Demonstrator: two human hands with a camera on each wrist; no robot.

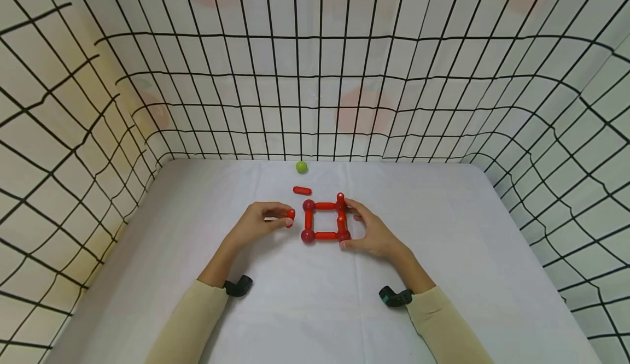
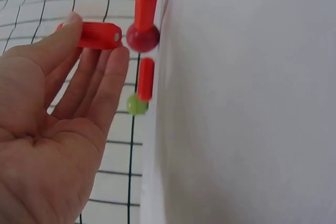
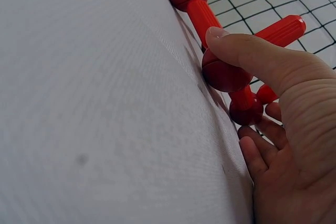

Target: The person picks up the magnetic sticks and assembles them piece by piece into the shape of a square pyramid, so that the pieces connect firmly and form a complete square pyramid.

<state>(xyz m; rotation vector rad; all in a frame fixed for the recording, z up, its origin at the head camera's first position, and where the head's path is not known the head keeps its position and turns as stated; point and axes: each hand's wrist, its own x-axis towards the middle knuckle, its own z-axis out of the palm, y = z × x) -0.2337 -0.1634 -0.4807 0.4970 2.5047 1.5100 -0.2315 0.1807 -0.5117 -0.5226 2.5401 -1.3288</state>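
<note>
A square frame (image 1: 325, 221) of red rods and dark red balls lies on the white table (image 1: 443, 227). My right hand (image 1: 350, 224) grips its right side. The thumb (image 3: 247, 51) presses on the near corner ball (image 3: 226, 74) and the fingers curl by the far ball (image 3: 245, 109). Red rods stand upright on those two corners, one of them (image 3: 283, 30) behind the thumb. My left hand (image 1: 283, 217) hovers just left of the frame and pinches a short red rod (image 2: 100, 35) between thumb and fingertips, its end close to a corner ball (image 2: 142, 38).
A loose red rod (image 1: 302, 191) lies just behind the frame. A green ball (image 1: 301, 166) rests at the table's far edge. Grid-patterned walls (image 1: 74, 134) enclose the table on three sides.
</note>
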